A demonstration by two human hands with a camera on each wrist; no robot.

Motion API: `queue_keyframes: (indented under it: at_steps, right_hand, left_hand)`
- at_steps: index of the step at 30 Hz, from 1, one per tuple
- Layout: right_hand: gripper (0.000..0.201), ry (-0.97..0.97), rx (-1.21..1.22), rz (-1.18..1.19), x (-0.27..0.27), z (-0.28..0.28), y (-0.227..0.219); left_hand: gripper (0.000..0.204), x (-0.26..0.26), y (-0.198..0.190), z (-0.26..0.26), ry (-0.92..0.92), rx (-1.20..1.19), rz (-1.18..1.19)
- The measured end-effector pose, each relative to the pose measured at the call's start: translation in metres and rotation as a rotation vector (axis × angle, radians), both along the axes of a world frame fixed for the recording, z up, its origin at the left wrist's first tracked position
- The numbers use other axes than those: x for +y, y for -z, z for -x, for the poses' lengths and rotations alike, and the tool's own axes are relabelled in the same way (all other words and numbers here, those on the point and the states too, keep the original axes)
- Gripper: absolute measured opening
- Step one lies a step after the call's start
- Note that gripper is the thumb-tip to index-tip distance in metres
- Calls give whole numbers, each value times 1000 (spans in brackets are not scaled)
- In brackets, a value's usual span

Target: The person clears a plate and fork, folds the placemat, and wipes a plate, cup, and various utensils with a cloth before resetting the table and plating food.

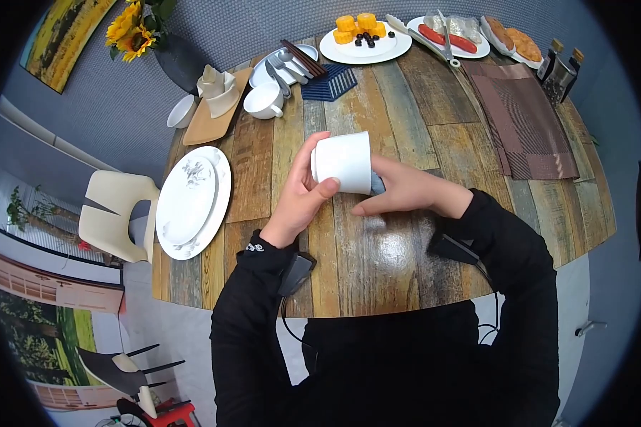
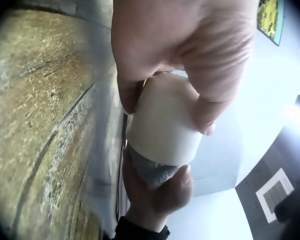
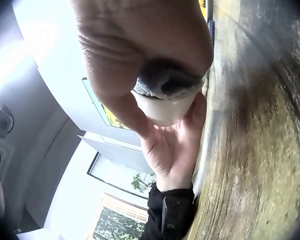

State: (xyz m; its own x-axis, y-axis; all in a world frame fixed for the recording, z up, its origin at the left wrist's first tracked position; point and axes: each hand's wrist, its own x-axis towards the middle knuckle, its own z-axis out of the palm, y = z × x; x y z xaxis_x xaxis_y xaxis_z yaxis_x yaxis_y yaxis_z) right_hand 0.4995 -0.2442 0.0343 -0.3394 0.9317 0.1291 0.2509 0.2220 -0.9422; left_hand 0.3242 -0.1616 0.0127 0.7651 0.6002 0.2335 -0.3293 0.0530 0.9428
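Above the near middle of the table, the left hand (image 1: 292, 203) grips a white cup (image 1: 343, 162) that is tipped onto its side. Its thumb lies across the cup's lower side, near the base, and the fingers wrap the far side. The cup's mouth faces the right hand (image 1: 413, 188), which holds a grey cloth (image 2: 155, 172) bunched at the opening. In the right wrist view the cloth (image 3: 167, 82) fills the space between thumb and fingers, against the rim; the cup's inside is hidden.
Stacked white plates (image 1: 224, 192) lie on the left. Behind them are a wooden tray (image 1: 203, 132) with a folded napkin, a white teacup (image 1: 263, 102) and cutlery (image 1: 285, 67). Plates of corn (image 1: 345, 30) and sausages (image 1: 434, 34) line the back; brown placemats (image 1: 523, 121) lie right.
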Motion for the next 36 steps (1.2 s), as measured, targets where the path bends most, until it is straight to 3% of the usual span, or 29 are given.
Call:
queue_keyframes:
  at_steps: [2, 5, 9, 11, 12, 14, 18, 20, 24, 27, 30, 32, 33, 35, 36]
  right_hand:
    - [64, 20, 188, 129, 0, 4, -1]
    - [56, 151, 165, 101, 1, 9, 8]
    - [44, 163, 110, -27, 3, 10, 8]
    - [35, 161, -201, -501, 8, 10, 10]
    - [35, 158, -202, -503, 8, 9, 9]
    - [27, 253, -482, -759, 6, 8, 2]
    - [23, 281, -675, -883, 1, 13, -10]
    - [19, 256, -743, -854, -1, 16, -10]
    - [25, 258, -700, -850, 2, 15, -5]
    - [32, 231, -624, -826, 4, 11, 7]
    - [40, 147, -450, -657, 2, 11, 11]
    - [52, 34, -129, -17, -4, 10, 3]
    - [52, 34, -129, -16, -6, 10, -3]
    - [63, -20, 226, 288, -8, 10, -11]
    - [63, -21, 225, 289, -8, 10, -9]
  left_hand:
    - [67, -3, -3, 0, 32, -39, -15]
    - [69, -2, -4, 0, 44, -62, 3]
    - [68, -2, -9, -1, 11, -95, 74]
    - [67, 5, -4, 2, 65, -224, 323]
    - [67, 8, -5, 4, 62, -226, 321]
    - [69, 11, -8, 8, 230, -98, 458]
    - [67, 5, -8, 8, 270, -86, 405]
    - [67, 4, -6, 8, 182, 16, 281]
    - [66, 1, -4, 7, 128, -20, 256]
    - [68, -2, -5, 4, 51, -44, 214]
    - [71, -1, -4, 3, 20, -45, 169]
    - [75, -2, -8, 5, 18, 27, 32]
    - [75, -3, -11, 6, 18, 28, 33]
    - [78, -3, -15, 7, 49, 61, -5]
    - [78, -2, -15, 8, 48, 60, -4]
